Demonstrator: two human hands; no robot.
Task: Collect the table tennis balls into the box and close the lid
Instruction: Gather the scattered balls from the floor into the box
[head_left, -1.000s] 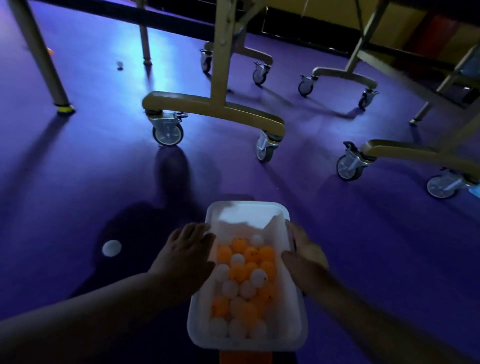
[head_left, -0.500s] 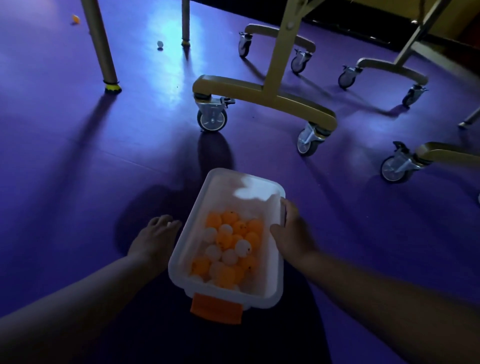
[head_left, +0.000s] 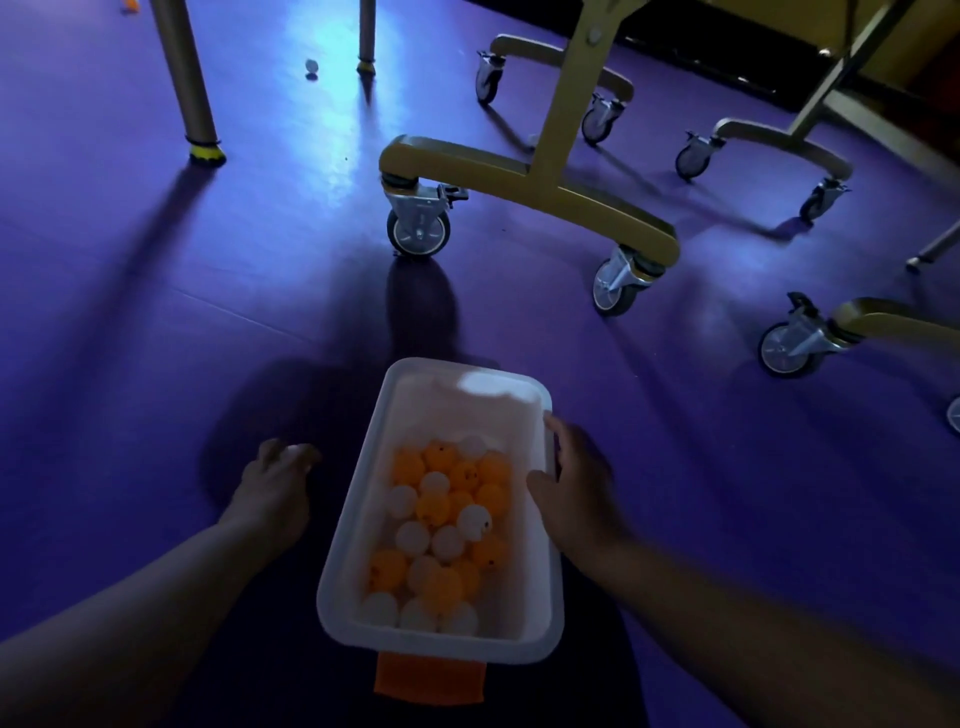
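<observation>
**Box of balls held by its rim on a purple gym floor**

Head view: From my remote seat I look down on a white plastic box (head_left: 457, 410), open at the top, standing on the purple floor (head_left: 156, 312) between the person's forearms. Orange and white table tennis balls (head_left: 434, 506) are heaped in its near half. An orange clasp (head_left: 430, 680) sticks out below the near end.

The right hand (head_left: 576, 488) has its grip on the box's right rim, thumb hooked over the edge and fingers down the outside.

The left hand (head_left: 275, 488) is low over the floor just left of the box and apart from it, fingers bent downward. A pale blur sits at the fingertips, and I cannot tell whether that grip holds anything.

Farther off, a stray white ball (head_left: 311, 66) lies on the floor between a round table leg (head_left: 187, 78) and a thinner one. An orange ball (head_left: 130, 4) shows at the top left edge. A gold wheeled frame (head_left: 550, 192) stands on its casters beyond the box.
</observation>
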